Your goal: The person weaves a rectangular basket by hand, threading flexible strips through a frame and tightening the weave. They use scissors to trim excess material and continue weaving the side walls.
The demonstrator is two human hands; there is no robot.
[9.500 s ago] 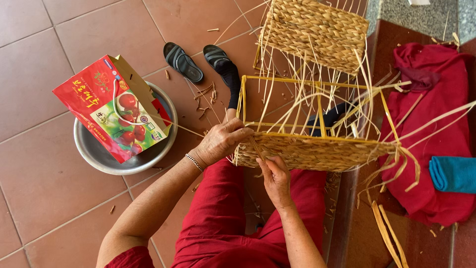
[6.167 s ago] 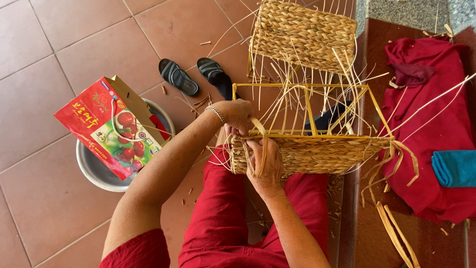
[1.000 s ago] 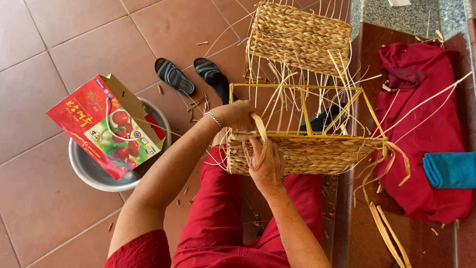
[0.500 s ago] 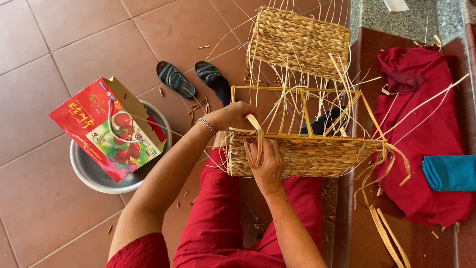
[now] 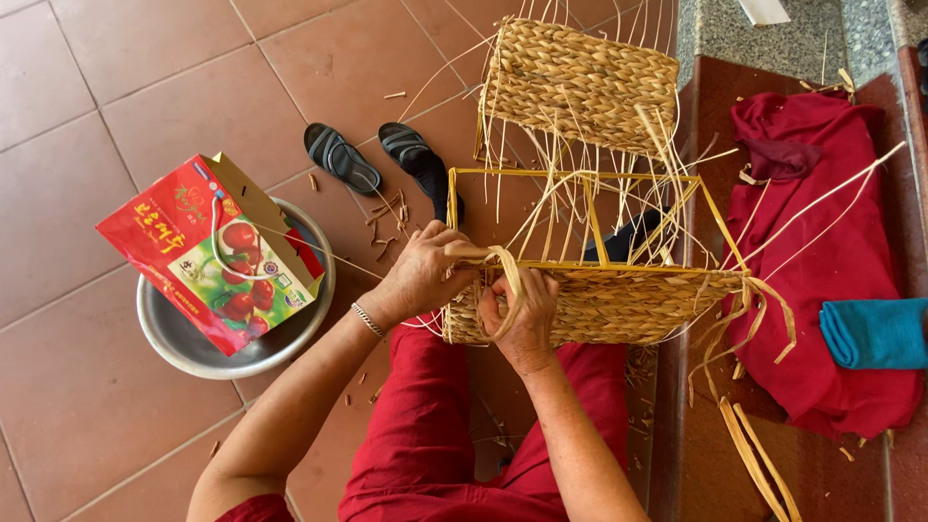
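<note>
I am gripping a flat straw strand (image 5: 488, 255) with my left hand (image 5: 422, 275) at the half-woven basket's (image 5: 619, 304) left corner on my lap; my right hand (image 5: 523, 311) is pinching its loop against the weave.

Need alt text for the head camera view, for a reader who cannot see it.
Seen from above, a person's left hand and right hand work a pale straw strand into a half-woven basket on a yellow wire frame across their lap. A red bag sits in a metal bowl on the tiled floor, near dark sandals.
</note>
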